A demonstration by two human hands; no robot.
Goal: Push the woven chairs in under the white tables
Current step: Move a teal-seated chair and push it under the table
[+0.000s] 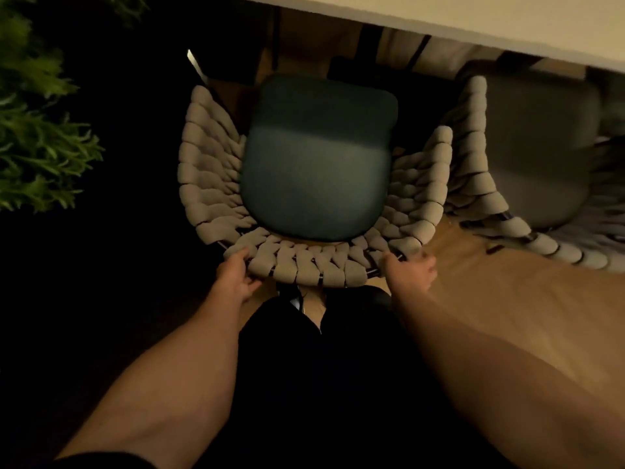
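Head view: both hands (236,277) (411,269) grip woven chair (304,265)

The scene is dim and warm-toned. Left of the woven chair (314,184) everything sinks into near-black shadow, while the floor to its right glows amber. The whole frame is soft, with motion blur, and wide-angle bending shows toward the edges.

Woven chair (314,184) sits dead centre, just short of the table (473,15) edge beyond it; a second chair (541,154) on its right, foliage (37,130) far left.
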